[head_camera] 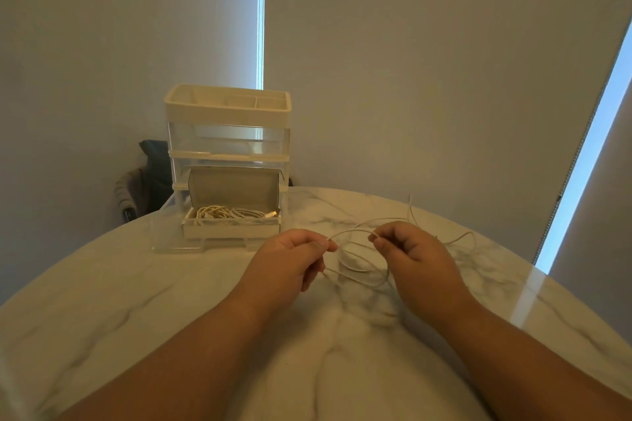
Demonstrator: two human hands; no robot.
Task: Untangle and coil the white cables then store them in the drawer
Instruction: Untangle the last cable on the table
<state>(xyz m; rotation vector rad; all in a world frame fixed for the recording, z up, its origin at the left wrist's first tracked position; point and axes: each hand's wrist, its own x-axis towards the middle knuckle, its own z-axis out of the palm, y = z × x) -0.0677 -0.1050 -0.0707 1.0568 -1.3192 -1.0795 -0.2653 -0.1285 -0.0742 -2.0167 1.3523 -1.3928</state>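
Forearms: both of mine reach in from the near edge, over the marble bench (136,284).
Left grip: my left hand (290,260) pinches the white cable (352,232) between thumb and forefinger. The other fingers are curled beneath.
Right grip: my right hand (413,256) pinches the same cable in the same way, close to the left pinch.
Cable, held part: a short raised arc runs between the two pinches, just above the bench.
Cable, loose part: the rest lies in slack loops on the bench under my hands and off to the right. One strand trails toward the far right edge.
Axis: the held span runs left to right across me. Most of the slack is on the right hand's side, so that hand is nearer the tangle.
Drawer: the bottom drawer (171,239) of the clear desk organiser (227,113) stands pulled out, ahead and left of my left hand. That makes the left hand the nearer one to it.
Already stored: an open box (232,229) in that drawer holds coiled cables (229,214).
Step, as I judge it: I am feeding this cable out of its loops, and the coil is not yet formed.
Coming move: I expect to draw the slack in from the right, then carry the coil forward and left.
Beyond: a chair (150,174) with something dark on it stands behind the organiser, with blinds (410,61) behind that.
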